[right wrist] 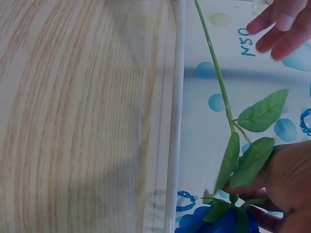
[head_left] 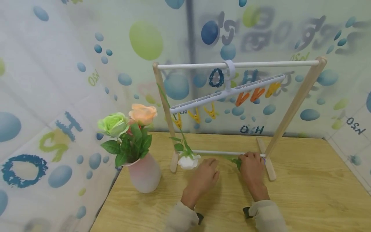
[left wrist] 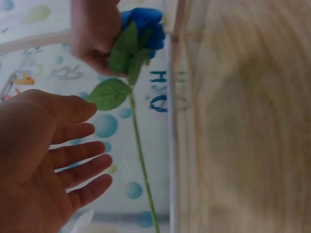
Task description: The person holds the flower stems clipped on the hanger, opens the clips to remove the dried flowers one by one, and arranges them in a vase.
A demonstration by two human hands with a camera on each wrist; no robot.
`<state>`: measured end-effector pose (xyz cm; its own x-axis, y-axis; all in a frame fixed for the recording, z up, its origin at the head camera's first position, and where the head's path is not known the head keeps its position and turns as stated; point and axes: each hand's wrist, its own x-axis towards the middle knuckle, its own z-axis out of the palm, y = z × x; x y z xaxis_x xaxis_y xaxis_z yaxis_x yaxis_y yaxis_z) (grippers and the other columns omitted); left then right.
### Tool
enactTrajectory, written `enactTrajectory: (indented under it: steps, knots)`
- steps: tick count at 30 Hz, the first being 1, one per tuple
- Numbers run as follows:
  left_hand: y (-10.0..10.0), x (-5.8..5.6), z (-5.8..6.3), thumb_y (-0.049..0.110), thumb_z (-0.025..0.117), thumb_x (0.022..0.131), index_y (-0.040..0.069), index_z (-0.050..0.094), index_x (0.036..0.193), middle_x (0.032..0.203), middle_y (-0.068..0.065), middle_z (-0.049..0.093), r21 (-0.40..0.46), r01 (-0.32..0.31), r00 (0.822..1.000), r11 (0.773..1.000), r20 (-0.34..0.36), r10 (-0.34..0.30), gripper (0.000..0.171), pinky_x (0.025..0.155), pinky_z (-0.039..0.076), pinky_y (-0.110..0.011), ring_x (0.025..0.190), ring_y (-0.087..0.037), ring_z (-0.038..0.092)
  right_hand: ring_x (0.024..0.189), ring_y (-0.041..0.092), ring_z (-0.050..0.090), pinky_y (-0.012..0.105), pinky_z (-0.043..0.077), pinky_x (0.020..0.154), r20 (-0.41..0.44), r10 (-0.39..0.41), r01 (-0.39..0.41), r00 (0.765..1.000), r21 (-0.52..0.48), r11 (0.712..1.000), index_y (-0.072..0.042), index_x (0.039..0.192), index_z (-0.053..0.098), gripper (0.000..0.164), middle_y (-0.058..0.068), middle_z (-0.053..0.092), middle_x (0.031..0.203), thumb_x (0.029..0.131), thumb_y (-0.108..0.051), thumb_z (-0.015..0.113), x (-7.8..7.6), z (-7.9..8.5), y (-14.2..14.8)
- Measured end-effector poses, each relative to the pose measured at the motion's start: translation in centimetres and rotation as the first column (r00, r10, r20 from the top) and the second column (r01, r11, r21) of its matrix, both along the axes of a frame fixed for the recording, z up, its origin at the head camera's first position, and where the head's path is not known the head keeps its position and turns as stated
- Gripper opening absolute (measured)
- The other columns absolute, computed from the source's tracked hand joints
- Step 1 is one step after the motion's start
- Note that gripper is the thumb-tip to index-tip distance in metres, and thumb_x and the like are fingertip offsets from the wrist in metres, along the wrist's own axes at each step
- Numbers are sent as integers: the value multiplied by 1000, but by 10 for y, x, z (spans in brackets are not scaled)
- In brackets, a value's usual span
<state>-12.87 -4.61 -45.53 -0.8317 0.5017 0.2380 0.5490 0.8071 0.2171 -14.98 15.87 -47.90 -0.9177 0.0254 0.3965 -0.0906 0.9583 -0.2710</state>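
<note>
My right hand [head_left: 252, 172] pinches a blue rose [left wrist: 150, 31] by the stem just beneath its bloom. In the head view its bloom is mostly hidden by that hand; the leaves [head_left: 237, 162] show to the left. The right wrist view shows the long green stem [right wrist: 218, 77] stretching away from the bloom. My left hand [head_left: 204, 177] is beside this rose, its fingers extended and apart, holding nothing. A white rose [head_left: 189, 162] hangs head down near the left hand, its stem at a yellow clip [head_left: 177, 121] on the hanger's left end.
A white clip hanger [head_left: 214, 96] tilts, left end low, from the rack's top bar [head_left: 194, 66]. Yellow and orange clips [head_left: 242, 98] hang along it. A pink-white vase [head_left: 145, 175] at left holds green and peach roses. The rack's feet [head_left: 271, 169] stand on the wooden table.
</note>
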Motion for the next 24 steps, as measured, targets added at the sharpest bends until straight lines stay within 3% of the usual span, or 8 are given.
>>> enactTrajectory:
  steps: [7,12,16,24]
  knots:
    - [13,-3,-18,21,56,100,6,52,140,141,-12,54,-22,-37,998,999,-55,36,43,100,48,-45,130,-27,51,120,44,47,59,41,94,-73,47,-50,996,-36,998,-5,95,77,26,20,63,116,79,13,67,-1,0,-1]
    - [16,-5,-25,18,58,99,4,59,133,127,-10,64,-25,-62,992,998,-110,58,36,95,51,-37,115,-25,61,125,48,44,64,38,100,-143,100,-107,985,-44,993,-5,89,76,24,22,61,119,74,14,70,-2,1,-5]
    - [17,-6,-28,19,61,98,4,63,126,111,-6,71,-22,-65,983,998,-172,60,31,87,53,-31,100,-21,67,124,47,45,65,39,99,-239,124,-135,963,-29,990,-5,83,75,21,22,61,120,78,13,67,-4,0,-9]
    - [19,-6,-22,19,60,100,7,70,115,93,-3,72,100,-91,991,991,-84,100,22,61,51,-19,78,-12,69,126,48,43,67,40,97,-362,159,-188,919,-47,981,-5,82,74,14,25,59,124,80,9,73,-7,0,-17]
